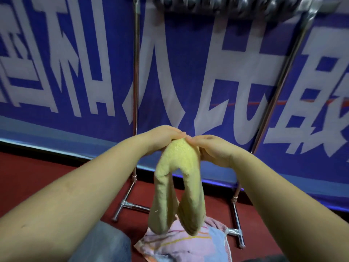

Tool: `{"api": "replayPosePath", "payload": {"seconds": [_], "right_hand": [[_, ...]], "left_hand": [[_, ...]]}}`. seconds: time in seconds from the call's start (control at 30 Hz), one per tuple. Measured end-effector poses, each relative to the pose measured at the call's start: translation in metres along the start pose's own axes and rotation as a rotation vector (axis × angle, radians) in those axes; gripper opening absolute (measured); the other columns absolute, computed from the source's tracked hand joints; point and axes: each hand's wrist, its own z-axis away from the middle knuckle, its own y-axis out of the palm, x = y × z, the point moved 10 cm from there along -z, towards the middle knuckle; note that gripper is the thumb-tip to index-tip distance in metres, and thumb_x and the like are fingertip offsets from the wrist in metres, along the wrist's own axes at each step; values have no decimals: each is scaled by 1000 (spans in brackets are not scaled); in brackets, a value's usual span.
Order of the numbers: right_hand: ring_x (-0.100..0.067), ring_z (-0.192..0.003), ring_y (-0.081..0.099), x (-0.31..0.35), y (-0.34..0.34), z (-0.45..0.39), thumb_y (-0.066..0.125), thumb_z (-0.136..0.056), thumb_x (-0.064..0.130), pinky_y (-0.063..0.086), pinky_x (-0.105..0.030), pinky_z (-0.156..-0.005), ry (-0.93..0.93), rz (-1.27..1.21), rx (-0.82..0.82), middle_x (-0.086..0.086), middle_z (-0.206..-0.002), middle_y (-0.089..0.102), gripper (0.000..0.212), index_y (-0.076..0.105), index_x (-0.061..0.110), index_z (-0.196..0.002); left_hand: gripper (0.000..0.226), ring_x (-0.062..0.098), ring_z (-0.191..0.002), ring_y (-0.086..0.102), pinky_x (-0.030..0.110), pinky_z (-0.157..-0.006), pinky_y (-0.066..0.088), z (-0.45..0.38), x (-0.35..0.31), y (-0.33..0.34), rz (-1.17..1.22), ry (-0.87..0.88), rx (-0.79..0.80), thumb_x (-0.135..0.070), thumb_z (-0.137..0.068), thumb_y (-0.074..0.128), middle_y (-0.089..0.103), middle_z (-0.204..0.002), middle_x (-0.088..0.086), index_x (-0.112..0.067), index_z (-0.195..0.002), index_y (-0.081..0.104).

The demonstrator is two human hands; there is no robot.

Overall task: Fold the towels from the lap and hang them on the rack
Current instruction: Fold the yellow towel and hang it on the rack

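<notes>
A yellow towel [177,178] hangs in the air in front of me, draped so that two ends dangle down side by side. My left hand [164,138] and my right hand [211,148] meet at its top and both pinch the fold there. Below it, on my lap, lies a pink and blue patterned towel [188,244]. The metal rack [135,91] stands just beyond, with its two upright poles on either side of my hands and its top bar at the upper edge of the view.
A blue banner [75,72] with large white characters hangs behind the rack. The rack's feet [128,206] rest on a dark red floor [28,176]. Dark items [226,4] hang blurred along the rack's top bar.
</notes>
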Motion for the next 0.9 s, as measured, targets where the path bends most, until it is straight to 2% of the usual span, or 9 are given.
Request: {"api": "replayPosePath", "payload": {"seconds": [0.07,0.13,0.23,0.33,0.47,0.63,0.73,0.8,0.9], "right_hand": [[-9,-71,62,24,-10,5,56,-90,35,49,-24,-73,-23,15,-33,8,-68,69,24,68,14,-86],[-7,-67,60,48,-21,12,55,-91,34,47,-25,-73,-50,56,-57,9,-64,66,25,67,15,-80],[-14,-80,61,77,-35,19,55,-90,38,49,-33,-85,-82,121,-80,-2,-82,67,31,69,11,-92],[-20,-90,60,105,-50,19,55,-90,39,48,-38,-94,-115,139,-116,-10,-96,64,42,66,3,-108],[-16,-82,64,139,-69,7,58,-88,41,50,-33,-83,-140,166,-115,-4,-87,67,35,68,9,-98],[-19,-79,62,187,-87,-16,56,-90,42,51,-33,-80,-186,243,-150,-5,-82,66,35,68,9,-92],[-17,-74,57,218,-98,-31,56,-91,38,50,-30,-76,-214,285,-182,-4,-77,61,30,66,10,-87],[-17,-75,58,236,-105,-44,55,-92,37,50,-30,-75,-218,324,-213,-4,-79,61,30,67,10,-91],[-15,-69,55,267,-114,-63,53,-94,35,50,-26,-68,-241,398,-273,-6,-76,57,30,65,8,-94]], "left_hand": [[40,21,-91,55,36,-87,42,4,-22,-10,-51,2,-15,-35,-92,50,67,-102,17,-1,-103,67],[47,21,-88,56,35,-85,43,7,-38,-16,-77,-5,4,-41,-89,50,68,-99,19,1,-104,66],[35,11,-70,54,23,-70,43,11,-60,-23,-49,-21,66,-35,-94,47,59,-74,1,-5,-96,65],[35,8,-66,49,18,-66,43,11,-80,-36,-55,-16,87,-34,-94,47,51,-73,0,-4,-102,62],[41,18,-81,49,27,-77,43,1,-104,-65,-71,3,38,-32,-94,49,53,-86,8,4,-109,62],[36,18,-93,57,26,-80,46,-23,-141,-107,30,70,-72,-25,-96,45,63,-103,9,1,-115,61],[38,13,-92,61,25,-83,47,-38,-161,-128,-24,81,-80,-34,-97,43,66,-98,2,-6,-114,62],[42,16,-94,59,28,-87,46,-48,-174,-145,-86,103,-114,-36,-96,44,64,-102,6,-2,-115,61],[38,18,-87,58,28,-80,46,-62,-192,-178,-53,140,-210,-30,-97,43,63,-97,9,0,-113,60]]}}
